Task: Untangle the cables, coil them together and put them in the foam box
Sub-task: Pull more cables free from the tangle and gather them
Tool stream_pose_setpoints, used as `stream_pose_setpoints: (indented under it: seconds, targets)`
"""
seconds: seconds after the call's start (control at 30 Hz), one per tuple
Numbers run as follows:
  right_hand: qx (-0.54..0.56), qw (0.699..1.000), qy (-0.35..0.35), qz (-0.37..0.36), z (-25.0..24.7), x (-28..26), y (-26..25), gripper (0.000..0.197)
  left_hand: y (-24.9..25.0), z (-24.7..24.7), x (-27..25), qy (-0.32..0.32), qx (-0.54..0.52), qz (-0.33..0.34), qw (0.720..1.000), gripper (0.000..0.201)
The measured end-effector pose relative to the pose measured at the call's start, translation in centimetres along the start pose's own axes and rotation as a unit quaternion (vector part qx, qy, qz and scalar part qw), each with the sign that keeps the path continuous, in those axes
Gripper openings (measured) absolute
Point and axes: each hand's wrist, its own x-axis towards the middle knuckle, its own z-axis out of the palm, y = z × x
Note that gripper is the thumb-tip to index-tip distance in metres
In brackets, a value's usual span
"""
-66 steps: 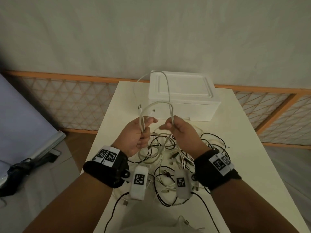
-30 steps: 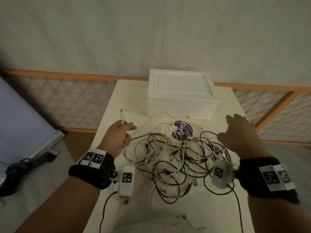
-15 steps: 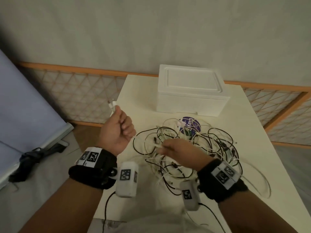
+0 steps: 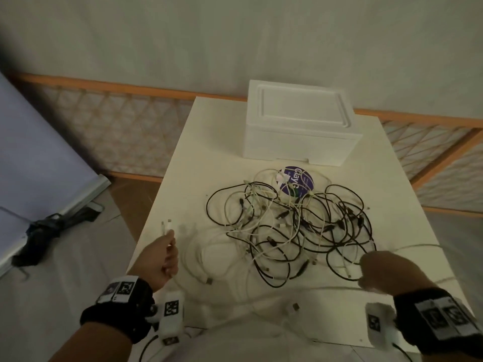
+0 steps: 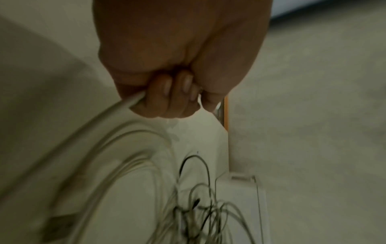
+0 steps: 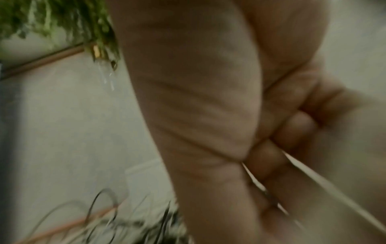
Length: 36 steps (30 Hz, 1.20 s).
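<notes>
White cable [image 4: 209,259] is the item in hand. Nearest the viewer, the left hand [image 4: 159,259] is closed in a fist around one end of it, on the near-left side of the tangle [image 4: 295,226]; the connector ends [image 4: 167,226] stick up out of the top of the fist. In the left wrist view the fingers [image 5: 167,92] curl fully round the cable, which arcs away toward the pile. The right hand [image 4: 384,270] is on the near-right side of the tangle. In the right wrist view its fingers [image 6: 271,158] curl round a thin white strand; that view is blurred, so it cannot be confirmed that this is the other run of the same cable. A pale strand leaves this hand toward the right edge of the tabletop [image 4: 209,142].

Between the two hands, loose white loops lie slack on the tabletop, partly clear of the pile.

Beyond the hands, the tangle of black and white cables is knotted together at mid-tabletop. A round purple label [image 4: 295,181] lies at its far edge, partly under the strands.

Beyond the tangle stands the foam box [image 4: 300,126], lid on, no cable in it.

Progress assessment: early stage. At most one white cable is partly drawn out. Remaining work: separate the rest of the pile, coil the cables together, open the box, and place the coil inside.
</notes>
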Motion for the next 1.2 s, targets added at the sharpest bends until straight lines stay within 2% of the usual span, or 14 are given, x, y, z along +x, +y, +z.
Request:
stream_pose_setpoints:
  seconds: [0.07, 0.17, 0.27, 0.33, 0.4, 0.5, 0.6, 0.7, 0.83, 0.9, 0.97, 1.03, 1.13, 1.2]
  targets:
    - [-0.007, 0.998, -0.005, -0.056, 1.7, -0.2, -2.1, 0.014, -0.7, 1.2, -0.8, -0.038, 0.053, -0.005, 0.998, 0.035]
    - [0.028, 0.984, 0.066, -0.161, 2.3, -0.4, -6.5, 0.018, -1.0, 2.7, -1.7, -0.096, 0.104, -0.021, 0.99, 0.037]
    - [0.037, 0.965, 0.027, -0.259, 2.9, -0.7, -10.5, 0.022, -0.8, 4.0, -2.0, -0.118, 0.108, -0.04, 0.986, 0.044]
    - [0.001, 0.958, -0.015, -0.287, 3.4, -0.6, -11.8, 0.033, -0.6, 4.8, -2.1, -0.128, 0.113, -0.045, 0.984, 0.047]
    - [-0.038, 0.954, -0.023, -0.295, 3.3, -0.6, -12.0, 0.04, -0.4, 5.5, -2.2, -0.139, 0.121, -0.036, 0.982, 0.049]
    - [-0.037, 0.949, 0.018, -0.312, 2.8, -1.0, -12.1, 0.028, 0.0, 6.3, -2.4, -0.156, 0.129, -0.021, 0.979, 0.051]
    - [0.033, 0.931, 0.099, -0.35, 2.0, -1.3, -12.7, 0.021, 0.3, 7.0, -2.4, -0.177, 0.126, -0.008, 0.976, 0.052]
    - [0.01, 0.908, 0.095, -0.407, 1.7, -0.6, -14.5, 0.026, 0.6, 7.9, -2.2, -0.192, 0.119, 0.005, 0.974, 0.052]
    - [0.005, 0.921, 0.028, -0.389, 1.4, 0.1, -16.7, 0.036, 1.2, 9.3, -2.0, -0.203, 0.112, -0.004, 0.973, 0.051]
    - [0.004, 0.922, 0.036, -0.386, 1.3, 0.1, -17.8, 0.039, 1.3, 9.8, -2.1, -0.21, 0.113, -0.015, 0.971, 0.051]
    - [-0.053, 0.916, 0.043, -0.396, 1.3, 0.4, -18.8, 0.042, 1.1, 10.0, -2.3, -0.213, 0.12, -0.023, 0.969, 0.051]
    - [-0.107, 0.912, 0.049, -0.394, 1.0, 0.8, -19.4, 0.035, 0.9, 10.0, -2.4, -0.209, 0.132, -0.026, 0.969, 0.05]
    - [-0.138, 0.904, 0.115, -0.388, -0.5, 1.1, -19.1, 0.019, 0.8, 9.9, -2.4, -0.201, 0.136, -0.025, 0.97, 0.048]
    - [-0.105, 0.906, 0.188, -0.364, -2.5, 1.5, -17.9, 0.016, 1.1, 9.7, -2.3, -0.198, 0.134, -0.021, 0.971, 0.045]
